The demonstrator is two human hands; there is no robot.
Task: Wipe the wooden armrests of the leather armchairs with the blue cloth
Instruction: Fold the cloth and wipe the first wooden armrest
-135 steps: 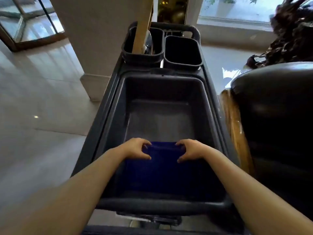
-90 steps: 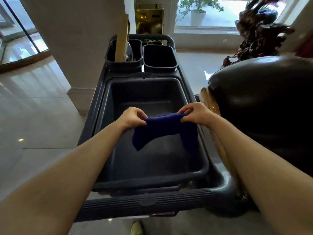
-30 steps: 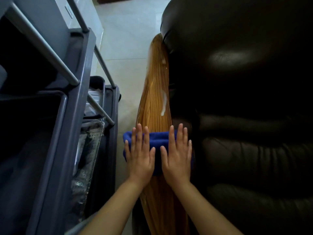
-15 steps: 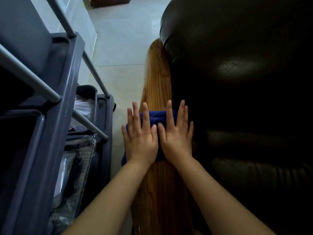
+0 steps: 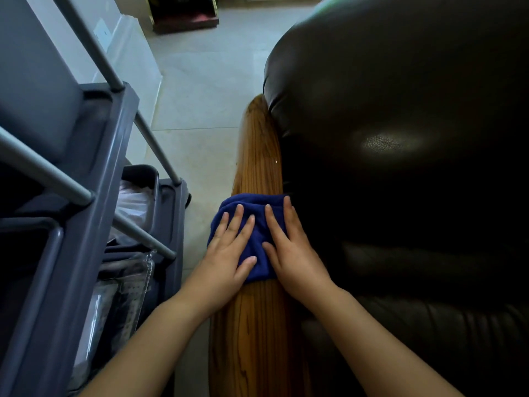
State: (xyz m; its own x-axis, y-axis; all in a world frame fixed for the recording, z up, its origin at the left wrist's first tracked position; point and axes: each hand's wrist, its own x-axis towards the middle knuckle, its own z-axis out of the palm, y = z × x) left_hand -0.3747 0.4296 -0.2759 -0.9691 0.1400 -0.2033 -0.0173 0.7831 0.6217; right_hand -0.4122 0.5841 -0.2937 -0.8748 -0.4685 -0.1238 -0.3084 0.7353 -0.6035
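A glossy wooden armrest (image 5: pixel 257 156) runs from the bottom of the view up along the left side of a dark leather armchair (image 5: pixel 400 153). The folded blue cloth (image 5: pixel 252 207) lies across the armrest at mid-length. My left hand (image 5: pixel 229 253) presses flat on the cloth's left half, fingers spread. My right hand (image 5: pixel 286 247) presses flat on its right half, beside the leather. Both palms hold the cloth down against the wood; neither hand curls around it.
A grey cleaning cart (image 5: pixel 71 224) with metal rails (image 5: pixel 143 133) stands close on the left, with plastic-wrapped supplies (image 5: pixel 126 270) on its lower shelf. A narrow strip of pale tiled floor (image 5: pixel 200 110) separates cart and armrest. A dark wooden base (image 5: pixel 183 15) sits far ahead.
I took the cloth from the cart's bin and laid it on the armrest. Over the last second both hands have slid it forward along the wood, away from me.
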